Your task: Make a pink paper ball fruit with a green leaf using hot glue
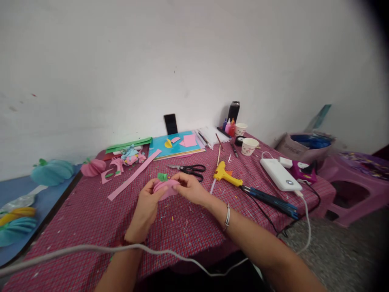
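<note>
Both my hands meet over the middle of a table covered in red checked cloth [91, 219]. Between them is a small pink paper fruit [165, 187] with a green leaf [162, 177] on top. My left hand [146, 209] cups the pink shape from the left with its fingers curled round it. My right hand [191, 188] pinches the same shape from the right, a bracelet on its wrist. Black-handled scissors [190, 170] lie just behind my hands, and a yellow glue gun [226, 174] lies to their right.
A pink paper strip [133, 175], paper scraps and a finished pink paper fruit [92, 167] lie at the left. Coloured paper sheets [176, 148], a phone, glue bottles, two cups, a white power bank [279, 174] and cables sit behind and right. A pink stool [355, 190] stands beside the table.
</note>
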### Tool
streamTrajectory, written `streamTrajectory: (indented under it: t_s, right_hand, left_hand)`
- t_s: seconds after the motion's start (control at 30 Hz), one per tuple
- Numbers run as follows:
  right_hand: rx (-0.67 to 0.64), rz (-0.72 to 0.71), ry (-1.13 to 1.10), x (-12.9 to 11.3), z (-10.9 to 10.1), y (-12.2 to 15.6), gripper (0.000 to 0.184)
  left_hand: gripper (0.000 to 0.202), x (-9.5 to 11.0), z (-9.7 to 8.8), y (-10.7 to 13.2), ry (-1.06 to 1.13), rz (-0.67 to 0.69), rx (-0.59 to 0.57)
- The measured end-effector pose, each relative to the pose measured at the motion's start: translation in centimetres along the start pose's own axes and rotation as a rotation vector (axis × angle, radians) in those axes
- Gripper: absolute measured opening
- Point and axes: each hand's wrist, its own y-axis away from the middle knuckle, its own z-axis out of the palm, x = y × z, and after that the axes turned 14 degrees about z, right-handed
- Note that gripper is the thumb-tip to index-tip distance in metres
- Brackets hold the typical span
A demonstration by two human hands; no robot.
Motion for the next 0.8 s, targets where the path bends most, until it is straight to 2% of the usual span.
streamTrajectory:
  t_s: [0.17, 0.37, 0.6, 0.8]
  right_hand:
    - [0.006, 0.004, -0.025, -0.11, 0.08, -0.04, 0.015]
    - [0.008, 0.033, -0.017, -0.35, 0.00, 0.11, 0.020]
    - [0.020, 0.064, 0.004, -0.21, 0.01, 0.15, 0.024]
    - [-0.007, 0.088, 0.005, -0.15, 0.04, 0.09, 0.019]
  left_hand:
    - [0.044, 0.09, 0.09, -0.11, 0.113, 0.006, 0.045]
    - [0.052, 0.43, 0.27, -0.03, 0.134, 0.048, 0.068]
    - [0.025, 0.36, -0.58, 0.02, 0.003, 0.046, -0.039]
    - [0.027, 0.67, -0.26, 0.32, -0.139, 0.116, -0.099]
